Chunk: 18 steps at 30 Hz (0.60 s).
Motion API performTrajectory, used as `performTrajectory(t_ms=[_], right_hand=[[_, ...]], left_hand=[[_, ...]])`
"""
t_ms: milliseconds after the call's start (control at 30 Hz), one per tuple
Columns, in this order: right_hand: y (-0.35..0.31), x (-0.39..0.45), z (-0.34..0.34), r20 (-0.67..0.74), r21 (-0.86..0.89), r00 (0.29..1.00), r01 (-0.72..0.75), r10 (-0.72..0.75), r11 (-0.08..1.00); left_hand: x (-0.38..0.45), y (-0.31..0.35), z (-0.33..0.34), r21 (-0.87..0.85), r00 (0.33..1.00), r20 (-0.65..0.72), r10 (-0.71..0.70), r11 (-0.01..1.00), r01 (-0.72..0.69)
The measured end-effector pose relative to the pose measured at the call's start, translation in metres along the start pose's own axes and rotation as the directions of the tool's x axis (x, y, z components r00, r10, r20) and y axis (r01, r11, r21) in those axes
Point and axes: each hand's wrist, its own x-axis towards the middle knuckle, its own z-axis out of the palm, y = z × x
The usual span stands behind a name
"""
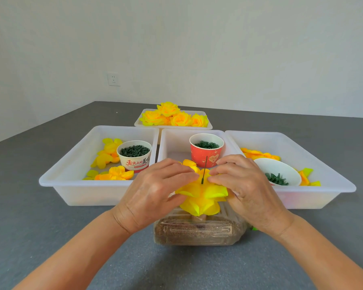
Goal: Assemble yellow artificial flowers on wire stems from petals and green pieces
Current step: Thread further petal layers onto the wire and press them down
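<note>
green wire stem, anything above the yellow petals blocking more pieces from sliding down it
Nothing visible does. The thin dark green wire stem stands bare above the stacked yellow fabric petals. The left hand and right hand pinch the petals from either side, with their fingers beside the stem, not over its tip.

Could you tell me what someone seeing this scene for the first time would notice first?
The eye goes first to the yellow flower at the centre front, threaded on a dark wire stem and pinched on either side by the left hand and right hand. Behind it, finished yellow roses fill the far white tray. A red paper cup of green rings stands out in the middle tray.
</note>
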Motion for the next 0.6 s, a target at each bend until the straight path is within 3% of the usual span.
performTrajectory(t_ms=[233, 400, 500, 600], right_hand=[[-0.0007, 0.0010, -0.0027, -0.042, 0.009, 0.998, 0.052, -0.052, 0.999], [-0.0030, 0.0007, -0.0049, 0.013, 0.021, 0.998, 0.053, -0.054, 0.998], [-0.0035, 0.0001, -0.0058, 0.096, 0.152, 0.993, -0.088, 0.074, 0.984], [-0.0054, 0.0037, -0.0064, 0.117, 0.333, 0.932, -0.361, 0.342, 0.871]], left_hand=[[-0.0036, -0.0023, 0.0023, -0.034, 0.999, -0.038, 0.028, 0.999, -0.029], [-0.0061, -0.0028, 0.0071, -0.081, 1.000, 0.006, 0.021, 0.996, -0.021], [-0.0061, -0.0022, 0.0078, -0.087, 1.000, 0.017, 0.013, 0.996, -0.012], [-0.0059, -0.0014, 0.0083, -0.087, 1.000, 0.012, 0.011, 0.996, -0.010]])
